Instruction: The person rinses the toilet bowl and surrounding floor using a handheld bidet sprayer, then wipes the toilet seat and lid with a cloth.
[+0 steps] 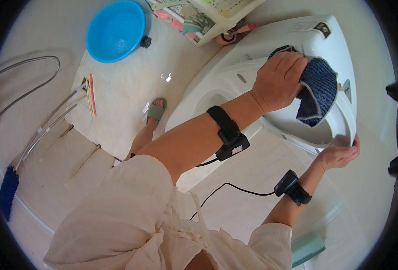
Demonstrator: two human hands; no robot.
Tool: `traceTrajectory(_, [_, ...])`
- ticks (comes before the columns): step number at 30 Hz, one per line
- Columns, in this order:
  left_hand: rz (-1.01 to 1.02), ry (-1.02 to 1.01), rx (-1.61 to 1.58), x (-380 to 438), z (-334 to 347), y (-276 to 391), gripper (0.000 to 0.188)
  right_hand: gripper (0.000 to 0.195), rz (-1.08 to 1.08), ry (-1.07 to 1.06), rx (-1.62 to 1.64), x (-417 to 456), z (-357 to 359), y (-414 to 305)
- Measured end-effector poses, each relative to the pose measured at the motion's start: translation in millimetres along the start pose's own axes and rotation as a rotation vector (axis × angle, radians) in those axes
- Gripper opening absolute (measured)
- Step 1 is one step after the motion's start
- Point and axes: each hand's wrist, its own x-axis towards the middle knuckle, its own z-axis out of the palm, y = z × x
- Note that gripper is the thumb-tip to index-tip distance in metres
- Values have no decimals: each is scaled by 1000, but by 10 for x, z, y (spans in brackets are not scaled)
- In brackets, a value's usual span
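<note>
My left hand (280, 81) grips a dark blue textured cloth (319, 87) with a pale edge. The cloth drapes over the white toilet seat (349, 114), hiding part of its ring. At the ring's lower right end, my right hand (340, 153) has its fingers wrapped around the outer edge. Oval grey pads show on the seat. Below and to the left of my left hand lies part of the white toilet bowl (212, 101). The toilet's rounded white body (317, 44) rises behind the cloth and bears labels.
A blue plastic basin (116, 32) sits on the tiled floor by a small dark scrubber (145, 42). Nearby are a cream rack (219, 30) and a pink-handled brush (246, 28). A blue-headed brush (8, 192) and metal hose (57, 64) lie left. A green bin (308, 249) stands lower right.
</note>
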Motion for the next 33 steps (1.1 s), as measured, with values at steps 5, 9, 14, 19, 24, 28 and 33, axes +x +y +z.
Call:
traceTrajectory(5, [-627, -308, -239, -399, -324, -309, 35, 33, -226, 48, -329, 33, -95, 162])
traceTrajectory(9, [-499, -334, 35, -1047, -274, -919, 28, 39, -155, 99, -190, 45, -6, -15])
traceTrajectory(14, [-182, -569, 414, -1103, -272, -977, 24, 50, -44, 73, -157, 45, 23, -34])
traceTrajectory(19, [111, -908, 781, -970, -276, -847, 26, 49, 187, -16, 63, -18, 0, 143])
traceTrajectory(24, [-106, -689, 90, -1374, -224, -1469, 17, 45, 102, -170, 201, -102, 7, 424])
traceTrajectory(28, [-803, -808, -10, -1459, -196, -1985, 22, 44, 97, -185, 230, -123, 111, 225])
traceTrajectory(33, [-1105, -396, -357, -832, -448, -1106, 23, 36, 454, -115, 345, -306, -147, 149])
